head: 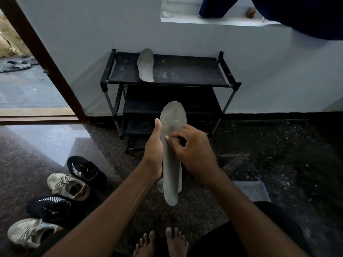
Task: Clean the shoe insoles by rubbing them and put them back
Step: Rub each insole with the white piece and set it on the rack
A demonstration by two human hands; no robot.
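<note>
Two bare feet (pixel 161 243) show at the bottom, and just above them the person holds a grey insole (pixel 172 115) upright in the air. The left hand (pixel 154 153) grips it along its left edge, the thumb lying up the side and the fingers hidden behind. The right hand (pixel 193 151) has its fingers bunched against the face of the insole near the middle; whether they pinch the edge or only press, I cannot tell. I judge this to be the rubbing step. On the floor at the left wait two dark shoes (pixel 85 170) and two pale shoes (pixel 66 185). Farther off, the other insole (pixel 145 65) lies on the top shelf of the shoe rack (pixel 194 71) by the wall. Next the rubbing should reach toe and heel, and then each insole needs its matching shoe.
</note>
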